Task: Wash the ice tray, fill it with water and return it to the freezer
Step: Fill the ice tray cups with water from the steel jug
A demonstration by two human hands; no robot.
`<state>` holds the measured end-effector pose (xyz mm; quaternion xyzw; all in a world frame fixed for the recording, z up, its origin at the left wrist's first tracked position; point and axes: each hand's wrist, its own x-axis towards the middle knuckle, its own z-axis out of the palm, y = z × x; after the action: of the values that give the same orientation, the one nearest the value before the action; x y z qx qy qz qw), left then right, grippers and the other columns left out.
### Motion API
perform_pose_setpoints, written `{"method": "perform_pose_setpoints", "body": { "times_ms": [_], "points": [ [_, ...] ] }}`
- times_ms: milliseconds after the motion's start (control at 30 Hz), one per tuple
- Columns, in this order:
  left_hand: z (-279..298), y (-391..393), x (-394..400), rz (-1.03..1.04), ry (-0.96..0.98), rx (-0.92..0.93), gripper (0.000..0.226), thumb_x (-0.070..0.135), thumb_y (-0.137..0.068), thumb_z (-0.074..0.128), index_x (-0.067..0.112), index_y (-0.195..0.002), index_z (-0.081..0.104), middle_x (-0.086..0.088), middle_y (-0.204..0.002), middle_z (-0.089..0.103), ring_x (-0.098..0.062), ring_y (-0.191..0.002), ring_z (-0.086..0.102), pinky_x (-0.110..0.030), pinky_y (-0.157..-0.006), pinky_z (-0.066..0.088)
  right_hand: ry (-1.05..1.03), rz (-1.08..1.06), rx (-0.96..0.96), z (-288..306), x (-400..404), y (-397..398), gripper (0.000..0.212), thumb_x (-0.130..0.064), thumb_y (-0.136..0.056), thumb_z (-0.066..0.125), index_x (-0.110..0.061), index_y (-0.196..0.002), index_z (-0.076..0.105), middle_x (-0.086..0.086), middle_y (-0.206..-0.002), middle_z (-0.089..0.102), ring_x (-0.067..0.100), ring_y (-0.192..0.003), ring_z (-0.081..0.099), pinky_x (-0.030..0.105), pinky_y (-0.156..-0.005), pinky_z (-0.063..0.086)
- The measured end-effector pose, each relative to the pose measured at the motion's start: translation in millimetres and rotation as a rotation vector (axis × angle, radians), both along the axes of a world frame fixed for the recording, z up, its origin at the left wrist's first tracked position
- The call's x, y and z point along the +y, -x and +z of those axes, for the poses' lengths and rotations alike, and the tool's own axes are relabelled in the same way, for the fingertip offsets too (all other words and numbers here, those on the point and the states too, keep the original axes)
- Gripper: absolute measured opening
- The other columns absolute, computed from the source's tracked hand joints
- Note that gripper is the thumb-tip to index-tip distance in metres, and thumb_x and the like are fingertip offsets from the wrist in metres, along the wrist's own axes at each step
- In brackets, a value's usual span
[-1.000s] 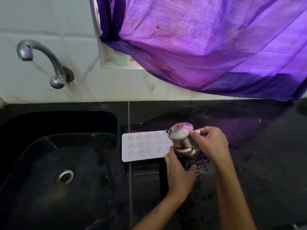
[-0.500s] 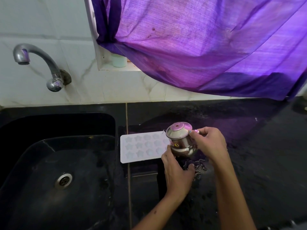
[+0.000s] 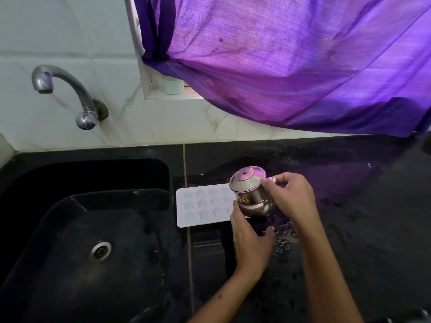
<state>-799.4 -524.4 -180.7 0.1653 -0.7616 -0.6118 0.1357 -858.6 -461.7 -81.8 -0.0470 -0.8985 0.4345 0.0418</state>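
**Inspector A:** Filling step in hand, by the look of it. White ice tray [image 3: 205,205] flat on the black counter [image 3: 349,206], just right of the sink [image 3: 98,229], star cells up, right end hidden behind the steel pot [image 3: 250,194]. Pot held tilted above that end.

**Inspector B:** Hands?

**Inspector A:** Right hand [image 3: 288,197] pinching the pot's rim or handle between thumb and forefinger. Left hand [image 3: 251,241] curled below, thumb up against the pot's lower side, steadying. Both closed on the pot, neither touching the tray.

**Inspector B:** Next move?

**Inspector A:** Judged only: a slow tip toward the cells, then a level carry to the freezer. Shallow cells, soft-looking tray; likely to spill if lifted by one end.

**Inspector B:** Unclear items?

**Inspector A:** No stream visible from the pot. Water level in the cells impossible to read. Pot's contents unseen; top reflects the purple curtain [image 3: 279,61]. Wet patch on the counter below the hands. Tap [image 3: 67,89] not running. Freezer out of view. Small pale cup [image 3: 173,86] on the ledge, half behind the curtain.
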Motion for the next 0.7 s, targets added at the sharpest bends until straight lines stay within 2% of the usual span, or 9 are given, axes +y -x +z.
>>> {"method": "perform_pose_setpoints", "body": {
  "times_ms": [133, 333, 400, 533, 700],
  "points": [
    [-0.1, -0.7, -1.2, -0.019, -0.023, -0.024, 0.098, 0.013, -0.074, 0.074, 0.020, -0.151, 0.013, 0.004, -0.146, 0.031, -0.007, -0.131, 0.035, -0.007, -0.096, 0.027, -0.059, 0.026, -0.006, 0.4, -4.3, -1.2, 0.020, -0.040, -0.084, 0.064, -0.027, -0.069, 0.060, -0.002, -0.082, 0.068, 0.022, -0.084, 0.062, 0.040, -0.075, 0.052],
    [-2.6, -0.2, -0.5, -0.004, -0.034, -0.031, 0.097, 0.014, -0.072, 0.075, 0.019, -0.151, 0.017, 0.002, -0.145, 0.034, -0.011, -0.133, 0.036, -0.022, -0.107, 0.034, -0.094, 0.061, 0.006, 2.6, -7.9, -3.0, 0.016, -0.039, -0.086, 0.063, -0.025, -0.078, 0.064, -0.003, -0.081, 0.067, 0.020, -0.083, 0.062, 0.032, -0.068, 0.045],
    [-2.5, 0.3, -0.2, -0.004, -0.043, -0.035, 0.098, 0.014, -0.073, 0.075, 0.019, -0.151, 0.016, 0.002, -0.145, 0.034, -0.011, -0.133, 0.037, -0.022, -0.106, 0.035, -0.098, 0.060, 0.007, 2.7, -7.6, -3.3, 0.015, -0.039, -0.086, 0.063, -0.026, -0.079, 0.064, -0.003, -0.080, 0.066, 0.020, -0.083, 0.061, 0.032, -0.069, 0.046],
    [-2.3, 0.7, 1.0, -0.022, -0.057, -0.050, 0.097, 0.014, -0.074, 0.074, 0.021, -0.151, 0.015, 0.005, -0.144, 0.033, -0.009, -0.131, 0.038, -0.011, -0.097, 0.031, -0.101, 0.051, -0.003, 3.2, -7.4, -3.3, 0.017, -0.039, -0.087, 0.063, -0.025, -0.076, 0.063, -0.004, -0.079, 0.066, 0.020, -0.082, 0.061, 0.033, -0.070, 0.047],
    [-2.0, 0.4, 1.2, -0.014, -0.055, -0.056, 0.096, 0.016, -0.072, 0.075, 0.022, -0.150, 0.018, 0.004, -0.144, 0.034, -0.012, -0.132, 0.040, -0.025, -0.107, 0.037, -0.100, 0.047, -0.008, 2.7, -8.1, -4.1, 0.018, -0.038, -0.087, 0.063, -0.024, -0.076, 0.063, -0.003, -0.080, 0.067, 0.021, -0.083, 0.062, 0.038, -0.074, 0.051]
  ]
}}
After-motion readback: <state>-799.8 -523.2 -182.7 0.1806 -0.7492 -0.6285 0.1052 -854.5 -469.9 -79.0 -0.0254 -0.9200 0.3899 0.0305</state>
